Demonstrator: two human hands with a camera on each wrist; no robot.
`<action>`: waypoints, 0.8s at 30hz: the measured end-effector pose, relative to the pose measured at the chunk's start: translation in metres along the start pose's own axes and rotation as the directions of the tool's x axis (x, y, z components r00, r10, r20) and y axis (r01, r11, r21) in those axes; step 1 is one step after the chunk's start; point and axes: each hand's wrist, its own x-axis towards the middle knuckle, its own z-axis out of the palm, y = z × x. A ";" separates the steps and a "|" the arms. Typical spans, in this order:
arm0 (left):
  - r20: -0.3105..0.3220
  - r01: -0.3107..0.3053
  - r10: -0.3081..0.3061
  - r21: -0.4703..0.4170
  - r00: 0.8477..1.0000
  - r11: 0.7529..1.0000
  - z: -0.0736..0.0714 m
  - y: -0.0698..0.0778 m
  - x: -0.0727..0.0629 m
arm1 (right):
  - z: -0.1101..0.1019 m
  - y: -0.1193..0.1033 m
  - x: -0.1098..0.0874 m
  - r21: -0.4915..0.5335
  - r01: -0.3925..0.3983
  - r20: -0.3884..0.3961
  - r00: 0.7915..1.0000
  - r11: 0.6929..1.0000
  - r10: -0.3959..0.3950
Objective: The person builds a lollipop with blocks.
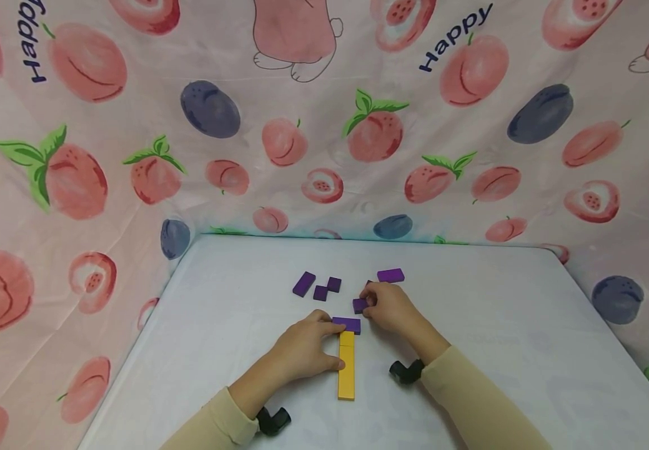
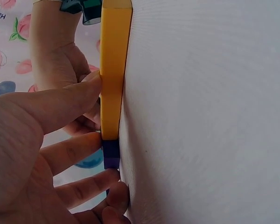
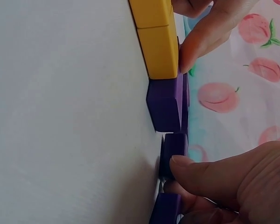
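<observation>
A yellow bar made of two blocks lies lengthwise on the table, with a purple rectangular block set crosswise against its far end. My left hand rests along their left side. Its thumb touches the longer yellow block, and its fairly straight fingers reach the purple one, as the left wrist view shows. Just beyond to the right, my right hand pinches a small purple block between thumb and fingers, low by the tabletop. Another purple block appears near those fingers, mostly hidden in the head view.
Behind the left hand lie a purple rectangular block and two small purple blocks, one nearer, the other farther. A purple rectangle lies beyond the right hand. A fruit-print curtain borders the white table.
</observation>
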 end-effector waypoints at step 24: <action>-0.005 -0.006 0.005 -0.006 1.000 1.000 0.002 -0.002 0.002 | 0.005 -0.005 -0.009 0.069 0.035 -0.044 0.999 0.997 -0.032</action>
